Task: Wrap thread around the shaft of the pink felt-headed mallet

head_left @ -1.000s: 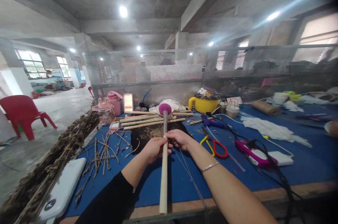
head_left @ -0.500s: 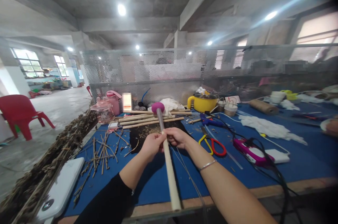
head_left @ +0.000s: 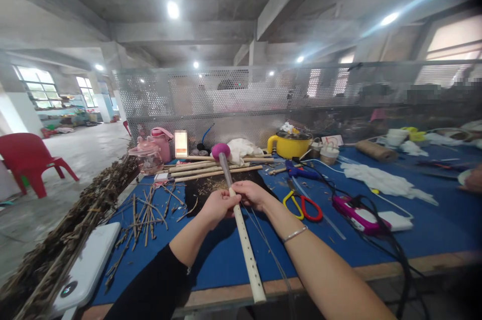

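A pale wooden rod [head_left: 246, 247] with rows of small dark holes slants from the table's front edge up toward the middle. Its upper end meets a greyish, translucent shaft [head_left: 225, 168] topped by a purple ball [head_left: 221, 150]. My left hand [head_left: 219, 208] pinches the rod from the left, near that joint. From the other side, my right hand [head_left: 251, 194] grips the same spot, fingers closed around it. Thin wires [head_left: 268, 239] hang below my right hand toward the front edge. Under and beyond both hands lies a dark cloth [head_left: 196, 194] scattered with wood shavings.
Left are dry twigs [head_left: 145, 214] and a white power bank [head_left: 88, 264]. Several plain rods [head_left: 218, 173] lie behind. Right are scissors [head_left: 312, 209], a blue glue gun [head_left: 301, 172], a magenta power strip [head_left: 357, 215] with cables and a yellow pot [head_left: 291, 145]. Perforated metal panels [head_left: 150, 99] stand behind.
The rod has turned about its length, so its rows of holes now face me. Its near end has shifted slightly right. Both hands keep their hold in nearly the same place.
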A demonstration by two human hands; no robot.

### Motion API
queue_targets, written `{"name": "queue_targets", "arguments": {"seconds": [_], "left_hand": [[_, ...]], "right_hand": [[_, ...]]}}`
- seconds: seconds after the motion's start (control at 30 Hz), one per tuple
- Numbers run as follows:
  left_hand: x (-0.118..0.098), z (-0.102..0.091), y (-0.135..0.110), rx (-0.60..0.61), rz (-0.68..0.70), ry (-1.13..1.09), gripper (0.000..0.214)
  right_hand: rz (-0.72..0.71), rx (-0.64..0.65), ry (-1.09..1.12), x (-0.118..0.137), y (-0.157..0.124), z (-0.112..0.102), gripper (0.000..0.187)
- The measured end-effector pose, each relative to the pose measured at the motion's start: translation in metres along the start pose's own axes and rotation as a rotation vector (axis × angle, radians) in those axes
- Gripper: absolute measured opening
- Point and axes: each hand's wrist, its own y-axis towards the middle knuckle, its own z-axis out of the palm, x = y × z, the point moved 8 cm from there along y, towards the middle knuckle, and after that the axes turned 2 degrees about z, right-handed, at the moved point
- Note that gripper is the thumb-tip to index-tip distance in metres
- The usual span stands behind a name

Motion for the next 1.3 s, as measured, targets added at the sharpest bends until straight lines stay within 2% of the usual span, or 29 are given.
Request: {"name": "queue_targets", "arguments": {"seconds": [0.1,0.2,0.33,0.5,0.57,0.7,0.8,0.93,1.1,1.17,1.3], "left_hand": [[-0.002,0.009,-0.003,0.150,-0.038,-0.103,0.035],[0.002,0.012,-0.005,0.231,-0.121,-0.107,0.032],[0.010,0.004,-0.001,0.134,-0.143,0.045,0.034],[0.001,-0.014,0.003,-0.098,0.028,0.323,0.038],[0.000,-0.014,0.004,-0.083,0.041,0.285,0.037],[-0.003,-0.005,0.004,0.035,0.012,0.151,0.038],[-0.002,0.001,0.001,0.076,-0.039,0.137,0.037],[0.003,-0.002,-0.001,0.000,-0.078,0.198,0.033],[0.005,-0.017,0.003,-0.172,0.008,0.293,0.036],[0.006,-0.017,0.004,-0.167,0.016,0.240,0.036],[0.001,-0.007,0.001,-0.059,-0.013,0.095,0.031]], "right_hand": [[0.023,0.118,0.061,0.004,-0.006,0.002,0.028],[0.076,0.049,-0.002,0.000,-0.006,-0.004,0.024],[0.088,-0.062,-0.073,-0.005,-0.003,-0.008,0.021],[0.086,-0.084,-0.093,-0.007,-0.001,-0.008,0.020],[0.079,-0.058,-0.072,-0.006,-0.001,-0.007,0.021],[0.048,0.059,0.040,0.000,-0.003,0.001,0.024],[0.045,0.044,0.035,0.001,-0.003,0.001,0.024],[0.057,-0.050,-0.030,-0.005,0.001,-0.001,0.023],[0.044,-0.089,-0.085,-0.011,0.006,-0.001,0.022],[0.033,-0.099,-0.096,-0.009,0.005,0.001,0.023],[-0.027,-0.080,-0.052,0.003,-0.001,0.005,0.025]]}}
